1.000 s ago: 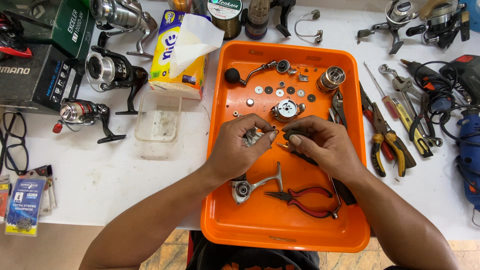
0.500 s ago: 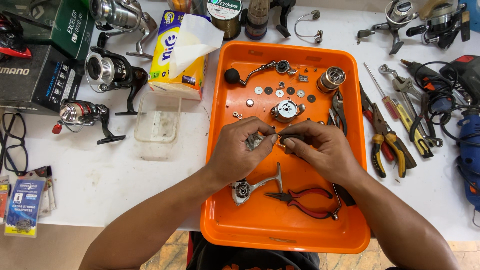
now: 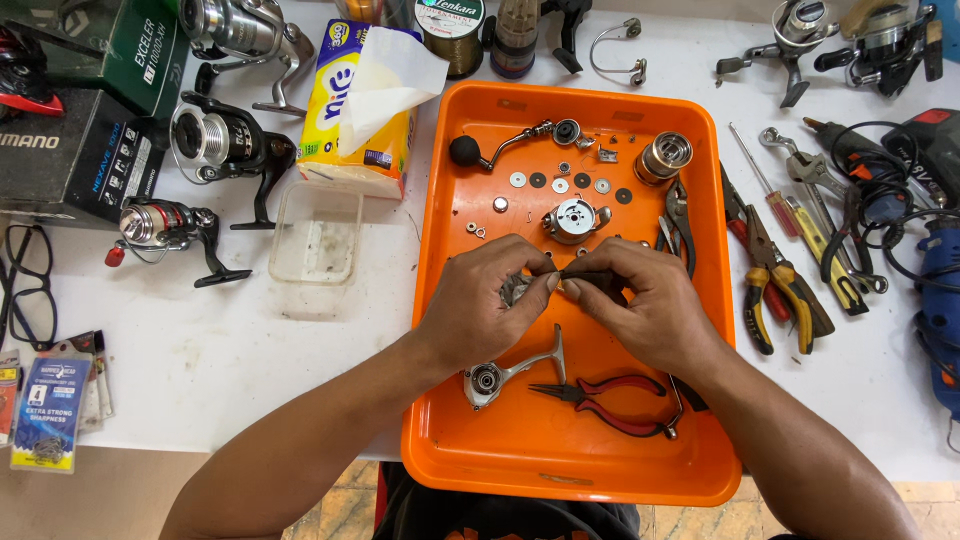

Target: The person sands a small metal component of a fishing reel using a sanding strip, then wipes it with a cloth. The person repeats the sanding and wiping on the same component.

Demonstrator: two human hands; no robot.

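Observation:
Over the middle of an orange tray (image 3: pixel 450 420), my left hand (image 3: pixel 480 305) pinches a small grey metal reel part (image 3: pixel 516 291). My right hand (image 3: pixel 640 305) grips a dark tool handle (image 3: pixel 590 281) whose tip meets that part between my fingertips. Just beyond my hands lie a round silver reel rotor (image 3: pixel 574 220), several washers (image 3: pixel 560 184) and a crank handle with a black knob (image 3: pixel 500 145). Near my wrists lie a silver reel body (image 3: pixel 500 375) and red-handled pliers (image 3: pixel 610 400).
Three spinning reels (image 3: pixel 215 140) and boxes (image 3: pixel 80 110) sit at the left, with a tissue pack (image 3: pixel 350 110) and a clear plastic tub (image 3: pixel 315 245). Pliers, screwdrivers and wrenches (image 3: pixel 790 240) lie right of the tray, beside a blue power tool (image 3: pixel 940 280). Glasses (image 3: pixel 25 280) rest at the far left.
My hands have come closer together over the tray's middle; the right hand now holds the dark tool level against the part in the left hand.

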